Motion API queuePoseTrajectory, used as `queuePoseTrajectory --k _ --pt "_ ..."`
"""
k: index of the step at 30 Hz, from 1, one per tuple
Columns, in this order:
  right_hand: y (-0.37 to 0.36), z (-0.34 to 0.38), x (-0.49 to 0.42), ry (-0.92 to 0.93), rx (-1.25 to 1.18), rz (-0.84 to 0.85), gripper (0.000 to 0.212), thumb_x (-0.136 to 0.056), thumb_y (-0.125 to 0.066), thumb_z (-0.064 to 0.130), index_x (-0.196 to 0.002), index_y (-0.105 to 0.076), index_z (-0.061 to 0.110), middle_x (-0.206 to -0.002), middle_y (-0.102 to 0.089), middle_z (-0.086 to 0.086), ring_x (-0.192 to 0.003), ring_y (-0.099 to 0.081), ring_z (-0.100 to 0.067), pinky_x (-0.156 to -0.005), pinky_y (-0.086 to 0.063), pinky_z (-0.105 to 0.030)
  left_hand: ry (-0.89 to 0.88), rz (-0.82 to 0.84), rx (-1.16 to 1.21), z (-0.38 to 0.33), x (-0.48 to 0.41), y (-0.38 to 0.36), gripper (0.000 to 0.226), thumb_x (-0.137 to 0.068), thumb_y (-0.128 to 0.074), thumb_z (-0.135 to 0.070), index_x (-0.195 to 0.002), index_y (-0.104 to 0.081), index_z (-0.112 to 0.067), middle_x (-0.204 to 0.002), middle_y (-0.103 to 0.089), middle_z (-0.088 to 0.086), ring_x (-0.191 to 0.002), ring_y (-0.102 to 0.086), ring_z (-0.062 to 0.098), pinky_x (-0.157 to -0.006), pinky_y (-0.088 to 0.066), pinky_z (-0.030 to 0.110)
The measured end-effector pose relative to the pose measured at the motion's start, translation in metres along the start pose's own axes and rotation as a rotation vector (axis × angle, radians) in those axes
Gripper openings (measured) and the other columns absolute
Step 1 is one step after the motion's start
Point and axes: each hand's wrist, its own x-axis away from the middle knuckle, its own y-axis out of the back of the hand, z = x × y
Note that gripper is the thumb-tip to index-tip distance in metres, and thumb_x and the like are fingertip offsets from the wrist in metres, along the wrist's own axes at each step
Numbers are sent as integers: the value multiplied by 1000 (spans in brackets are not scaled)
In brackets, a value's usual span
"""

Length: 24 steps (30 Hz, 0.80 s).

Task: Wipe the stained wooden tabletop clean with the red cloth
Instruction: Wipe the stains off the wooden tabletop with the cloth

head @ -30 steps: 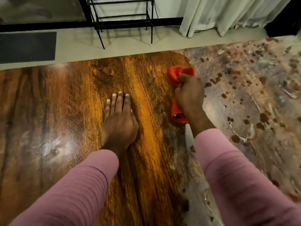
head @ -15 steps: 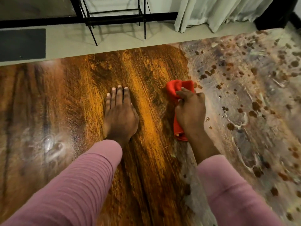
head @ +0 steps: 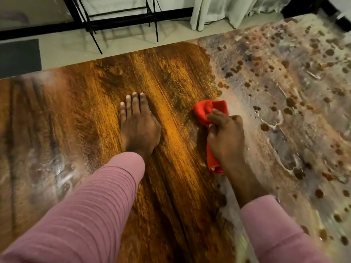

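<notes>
Head view: my left hand [head: 139,128] lies flat on the wooden tabletop [head: 106,186], fingers straight and together, palm down, holding nothing. My right hand [head: 226,137] is clenched around the red cloth [head: 210,109], bunched (one end sticks out past my fingers, the other below my wrist), pressed to the wood just right of the left hand. Left of the cloth the wood looks clean and orange-brown. Right of my right hand are grey smears and brown stains [head: 288,111], possibly wet, too blurred to be sure. Pink sleeves [head: 85,205] cover both forearms. Beyond my fingertips: black metal rack [head: 117,19], pale curtain [head: 228,10].
</notes>
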Motion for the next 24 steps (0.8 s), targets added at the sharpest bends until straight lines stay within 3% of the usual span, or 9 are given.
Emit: queuePoseTrajectory --k 3,6,11,13,15,17,19,24 --pt "1 6 39 270 -63 124 37 -82 -58 12 -115 -67 26 -129 -58 12 -101 -46 -20 -73 -36 -26 -3 10 -11 -2 0 2 59 -100 -22 -27 -154 -16 -5 -162 -17 15 -151 -10 29 -123 -4 44" --pt "15 -14 61 466 -89 227 34 -82 -58 10 -110 -71 22 -127 -61 9 -100 -53 -26 -80 -42 -32 -7 13 0 -2 1 2 58 -101 -22 -27 -155 -17 -5 -162 -18 14 -151 -10 29 -123 -4 44" --pt "27 -37 53 -58 -15 -14 37 -84 -58 4 -115 -68 22 -128 -60 8 -95 -47 -22 -69 -24 -20 -25 -37 10 0 2 2 57 -100 -26 -26 -152 -24 -5 -158 -28 15 -150 -16 30 -123 -6 48" --pt "26 -27 68 -10 -51 17 37 -81 -59 2 -112 -70 20 -127 -61 6 -98 -52 -25 -74 -31 -22 -34 -63 5 -1 5 4 55 -99 -30 -24 -151 -28 -5 -156 -33 15 -149 -19 31 -122 -6 50" --pt "26 -23 93 187 -53 129 37 -79 -59 3 -109 -71 21 -126 -61 7 -98 -54 -27 -79 -41 -29 -9 -69 20 -6 16 7 53 -99 -31 -21 -150 -30 -5 -155 -34 15 -148 -21 31 -122 -7 51" --pt "34 -31 112 373 -43 226 35 -81 -55 8 -109 -71 22 -127 -61 8 -99 -56 -28 -81 -43 -36 -16 -49 44 -16 38 10 56 -97 -27 -23 -151 -30 -6 -156 -32 15 -148 -20 31 -122 -6 50" --pt "43 -45 111 433 -2 245 34 -83 -53 9 -110 -70 21 -127 -61 6 -99 -57 -29 -82 -44 -40 -80 1 70 -29 72 13 62 -93 -22 -27 -152 -27 -8 -158 -29 14 -149 -17 30 -122 -5 48" --pt "52 -57 92 -28 70 57 38 -84 -55 6 -116 -67 24 -131 -58 9 -97 -49 -23 -71 -27 -23 -159 97 176 -60 177 16 63 -93 -16 -30 -153 -27 -11 -159 -28 12 -150 -17 27 -122 -13 47"
